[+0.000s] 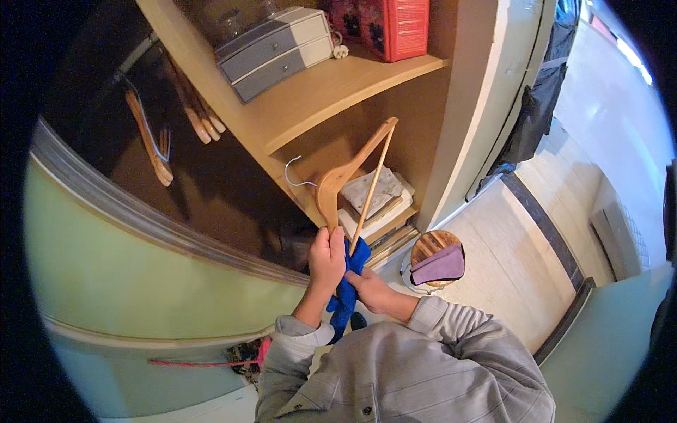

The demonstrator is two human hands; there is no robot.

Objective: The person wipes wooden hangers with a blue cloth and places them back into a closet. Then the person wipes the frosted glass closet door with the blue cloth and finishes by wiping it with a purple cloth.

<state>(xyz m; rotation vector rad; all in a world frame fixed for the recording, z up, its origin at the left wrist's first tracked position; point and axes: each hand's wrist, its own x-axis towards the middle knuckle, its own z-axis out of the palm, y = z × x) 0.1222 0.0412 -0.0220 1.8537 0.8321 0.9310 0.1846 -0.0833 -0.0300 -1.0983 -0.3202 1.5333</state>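
My left hand [327, 259] is closed around the lower end of a wooden clothes hanger [330, 192]. The hanger is tilted on its side, its metal hook pointing left and its thin trouser bar on the right. Around the low end of the hanger, by the bar, is a bunched blue cloth [358, 255] that hangs down between my forearms. My right hand [375, 290] pinches this cloth just below the bar. Part of the cloth is hidden behind my fingers, so its full shape cannot be told.
An open wooden cabinet [338, 106] stands ahead, with a grey drawer box [276, 53] and a red box [395, 29] on its shelf. Stacked papers [377, 194] lie lower. Other hangers [149, 137] hang at left. A round stool [434, 250] bearing a purple cloth [438, 266] stands right.
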